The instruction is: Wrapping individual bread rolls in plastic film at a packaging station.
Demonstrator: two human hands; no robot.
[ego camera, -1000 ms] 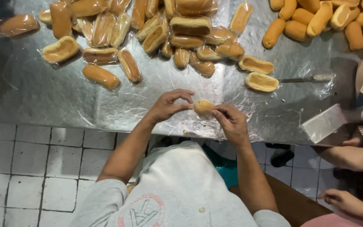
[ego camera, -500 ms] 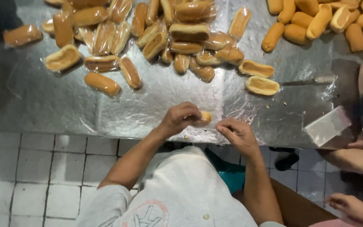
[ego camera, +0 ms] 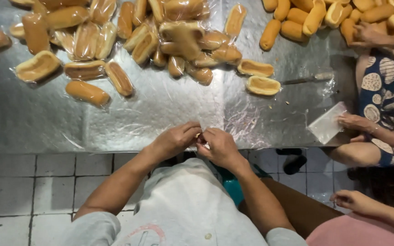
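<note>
Small golden bread piece, visible a second ago between both hands, is now almost fully hidden at the near edge of the foil-covered metal table. Left hand and right hand have closed together around it, pinching it and what appears to be clear wrapping film; that film is hard to make out. Wrapped golden buns lie well apart. A co-worker's hand rests on a stack of clear bags.
</note>
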